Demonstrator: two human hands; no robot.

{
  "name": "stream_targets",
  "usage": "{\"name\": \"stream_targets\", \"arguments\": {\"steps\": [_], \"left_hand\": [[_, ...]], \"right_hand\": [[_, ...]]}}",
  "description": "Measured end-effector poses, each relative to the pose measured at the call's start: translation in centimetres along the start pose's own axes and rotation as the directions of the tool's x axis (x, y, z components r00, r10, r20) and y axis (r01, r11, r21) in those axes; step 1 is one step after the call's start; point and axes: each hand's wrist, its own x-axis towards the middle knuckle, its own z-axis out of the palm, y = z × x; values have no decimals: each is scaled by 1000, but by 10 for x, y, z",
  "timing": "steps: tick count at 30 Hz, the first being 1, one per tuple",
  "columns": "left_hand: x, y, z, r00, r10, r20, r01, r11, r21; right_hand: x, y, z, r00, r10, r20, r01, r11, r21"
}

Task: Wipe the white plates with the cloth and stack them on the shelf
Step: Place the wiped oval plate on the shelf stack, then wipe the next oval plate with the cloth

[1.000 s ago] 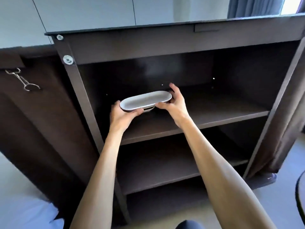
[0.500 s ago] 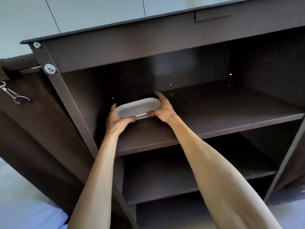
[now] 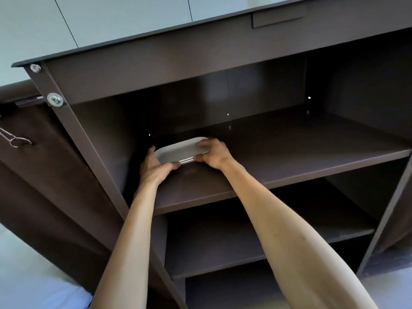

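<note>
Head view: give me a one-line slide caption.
Both hands, left and right, hold a stack of white plates at the upper shelf of a dark cabinet.

a dark brown cabinet (image 3: 156,70) fills most of the view, seen from the front and a little from below. two round silver screws (image 3: 54,99) sit on its left front post, one near the top corner and one lower. on the left side panel hangs a thin metal wire hook (image 3: 15,139) with a round loop at its end. in the top rail there is a shallow rectangular recess (image 3: 278,16). small bright pin holes (image 3: 309,97) show in the back wall. behind the cabinet stands a pale wall with panels (image 3: 111,16) and thin dark seams. at the bottom left lies a light blue surface (image 3: 33,284).
</note>
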Motion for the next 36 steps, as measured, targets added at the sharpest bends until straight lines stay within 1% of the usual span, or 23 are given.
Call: {"name": "stream_targets", "arguments": {"steps": [3, 6, 8, 9, 11, 14, 16, 17, 19, 21, 23, 25, 27, 28, 30, 31, 32, 33, 34, 36], "left_hand": [[-1, 0, -1, 1000, 0, -17, 0, 1000, 11], [-4, 0, 0, 1000, 5, -10, -5, 1000, 11], [-7, 1, 0, 999, 24, -28, -23, 999, 34], [-11, 4, 0, 997, 52, -58, -49, 997, 55], [-20, 14, 1, 977, 163, -139, -150, 984, 99], [-42, 46, 13, 914, 340, -221, -322, 940, 113], [-57, 72, 29, 862, 428, -271, -432, 901, 46], [-66, 85, 42, 831, 468, -300, -498, 867, -25], [-90, 109, 71, 766, 513, -389, -610, 770, -186], [-125, 132, 105, 730, 516, -449, -673, 660, -336], [-172, 152, 138, 732, 526, -433, -681, 548, -486], [-218, 168, 167, 724, 583, -369, -667, 455, -590], [-256, 178, 194, 695, 668, -266, -637, 401, -658], [-274, 181, 208, 676, 708, -205, -617, 392, -682], [-311, 188, 233, 651, 757, -66, -558, 417, -717], [-327, 189, 244, 648, 762, 17, -513, 452, -730], [-344, 191, 257, 639, 761, 111, -458, 493, -740], [-359, 191, 271, 628, 751, 202, -404, 537, -740], [-373, 191, 285, 616, 734, 286, -355, 583, -731], [-395, 191, 314, 582, 682, 443, -296, 685, -665]], "right_hand": [[0, 1, 3, 1000, -18, -1, 18, 998, -67], [-3, -1, 2, 999, -31, -16, 29, 996, -81], [-7, -5, 0, 996, -57, -66, 49, 991, -121], [-10, -6, -2, 991, -74, -107, 56, 986, -159], [-19, -8, -12, 972, -98, -214, 57, 980, -191], [-42, -5, -40, 930, -60, -362, 16, 992, -123], [-66, 1, -64, 911, -50, -410, 21, 997, -74], [-82, 6, -78, 900, -50, -434, 20, 997, -75], [-118, 18, -106, 873, -43, -485, -6, 995, -98], [-156, 36, -138, 832, 15, -554, -86, 991, -102], [-202, 56, -172, 753, 94, -651, -192, 978, -81], [-247, 74, -201, 644, 146, -751, -281, 958, -55], [-289, 90, -216, 543, 208, -813, -367, 930, -8], [-309, 98, -222, 501, 242, -831, -416, 909, 14], [-350, 118, -230, 424, 325, -845, -526, 848, 62], [-370, 127, -231, 387, 368, -846, -582, 809, 86], [-392, 137, -232, 334, 402, -853, -641, 760, 107], [-412, 147, -231, 269, 427, -863, -711, 692, 122], [-433, 156, -229, 198, 436, -878, -789, 602, 121], [-471, 169, -228, 70, 421, -905, -919, 379, 105]]}}
